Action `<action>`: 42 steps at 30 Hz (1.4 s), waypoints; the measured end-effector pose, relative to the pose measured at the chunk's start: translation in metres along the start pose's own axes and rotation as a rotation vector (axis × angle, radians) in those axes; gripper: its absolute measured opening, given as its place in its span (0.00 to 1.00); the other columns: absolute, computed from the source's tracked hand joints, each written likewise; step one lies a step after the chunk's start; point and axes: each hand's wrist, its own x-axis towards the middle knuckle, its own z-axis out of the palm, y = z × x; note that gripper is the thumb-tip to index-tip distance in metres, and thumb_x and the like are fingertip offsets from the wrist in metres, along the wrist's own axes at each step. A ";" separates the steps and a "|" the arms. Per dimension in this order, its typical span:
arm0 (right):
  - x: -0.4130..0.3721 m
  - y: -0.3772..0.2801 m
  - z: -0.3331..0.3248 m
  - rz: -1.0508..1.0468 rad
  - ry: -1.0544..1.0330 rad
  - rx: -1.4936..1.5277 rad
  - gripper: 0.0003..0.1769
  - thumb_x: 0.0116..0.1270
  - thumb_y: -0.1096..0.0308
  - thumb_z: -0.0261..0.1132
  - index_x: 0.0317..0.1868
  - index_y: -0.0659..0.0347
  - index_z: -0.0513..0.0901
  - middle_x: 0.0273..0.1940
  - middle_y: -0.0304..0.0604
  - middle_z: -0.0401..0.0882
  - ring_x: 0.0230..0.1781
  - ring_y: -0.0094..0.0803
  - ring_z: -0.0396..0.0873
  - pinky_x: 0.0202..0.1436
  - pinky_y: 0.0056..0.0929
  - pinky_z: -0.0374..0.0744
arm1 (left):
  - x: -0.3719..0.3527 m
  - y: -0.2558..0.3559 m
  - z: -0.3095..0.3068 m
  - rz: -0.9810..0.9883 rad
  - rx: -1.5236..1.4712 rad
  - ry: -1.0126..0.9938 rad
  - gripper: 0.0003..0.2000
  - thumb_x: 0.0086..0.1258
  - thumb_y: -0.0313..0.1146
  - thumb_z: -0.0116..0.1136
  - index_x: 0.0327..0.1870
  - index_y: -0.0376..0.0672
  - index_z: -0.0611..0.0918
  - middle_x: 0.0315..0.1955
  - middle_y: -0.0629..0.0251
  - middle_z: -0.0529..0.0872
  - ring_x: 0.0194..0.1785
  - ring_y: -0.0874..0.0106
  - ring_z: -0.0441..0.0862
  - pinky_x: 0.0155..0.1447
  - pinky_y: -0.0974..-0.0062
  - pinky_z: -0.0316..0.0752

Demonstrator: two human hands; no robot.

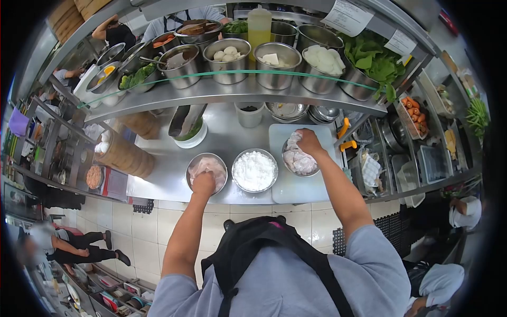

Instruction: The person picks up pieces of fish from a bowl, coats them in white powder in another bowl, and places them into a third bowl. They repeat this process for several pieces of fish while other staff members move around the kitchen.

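Three round metal bowls stand in a row on the steel counter. My left hand [204,183] reaches into the left bowl [225,181], its fingers closed at pale pink raw meat [205,166]. Between my hands stands the middle bowl [255,189], filled with white powder [255,170]. On the right, my right hand [309,141] is at the upper rim of the right bowl [307,175], with its fingers bent round some white-coated pieces [299,160]. That bowl sits on a pale cutting board [291,193]. The fingertips of both hands are partly hidden.
A steel shelf [232,95] with metal pots, leafy greens [374,62] and an oil bottle [259,26] spans the far side. Bamboo steamers [127,157] stand at left, near a white tub [193,140]. Yellow-orange handles [347,145] lie right of the board. Other people stand around.
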 end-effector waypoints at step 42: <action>-0.024 -0.070 0.121 -0.052 -0.344 0.102 0.30 0.50 0.73 0.65 0.59 0.60 0.82 0.56 0.59 0.82 0.59 0.53 0.79 0.63 0.39 0.77 | 0.055 0.120 -0.011 -0.137 -1.024 -0.407 0.13 0.66 0.30 0.62 0.47 0.32 0.87 0.32 0.59 0.89 0.33 0.72 0.85 0.39 0.71 0.79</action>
